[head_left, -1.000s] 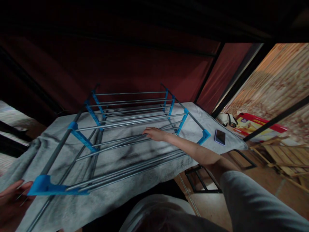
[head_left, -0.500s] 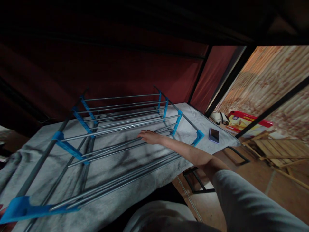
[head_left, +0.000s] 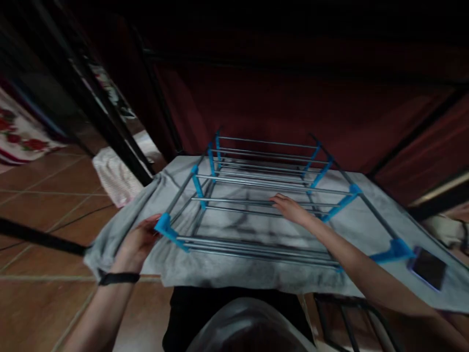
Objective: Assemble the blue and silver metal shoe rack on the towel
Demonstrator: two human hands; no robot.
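Observation:
A rack of grey metal rods and blue plastic brackets (head_left: 264, 195) lies on its side on a grey cloth (head_left: 227, 271) spread over a table. My left hand (head_left: 137, 242) cups the near-left blue corner bracket (head_left: 163, 226), fingers curled against it. My right hand (head_left: 291, 208) reaches over the near rods and rests flat on a middle rod (head_left: 242, 211), fingers stretched out.
A dark phone (head_left: 428, 268) lies on the cloth at the right edge. A dark red curtain (head_left: 293, 107) hangs behind the table. Brown tiled floor (head_left: 44, 205) spreads to the left, with a pale folded cloth (head_left: 117, 176) and black metal posts (head_left: 98, 107).
The view has swung left, so the rack now sits centred. My left hand has come back into sight at the near-left bracket. My right hand stays on the middle rod.

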